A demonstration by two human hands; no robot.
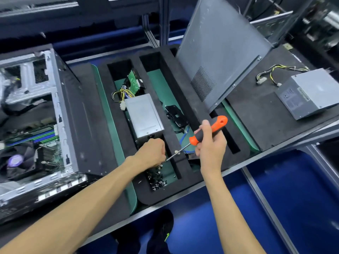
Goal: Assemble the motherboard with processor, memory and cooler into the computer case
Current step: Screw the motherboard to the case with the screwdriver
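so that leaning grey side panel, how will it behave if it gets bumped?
The grey side panel looks like a thin metal sheet, so probably light and a bit flexy. It stands tilted with its lower edge near a slot in the black foam tray, so a push could likely tip or slide it. Edges may be sharp.

the computer case [36, 125] lies at nine o'clock on the worktop [256, 114], the motherboard [36, 143] inside it. the foam tray [174, 92] sits at centre, holding a metal box [144, 115] and screws [157, 178]. a power supply [310, 92] rests at three o'clock, a side panel [223, 52] leaning at one o'clock.
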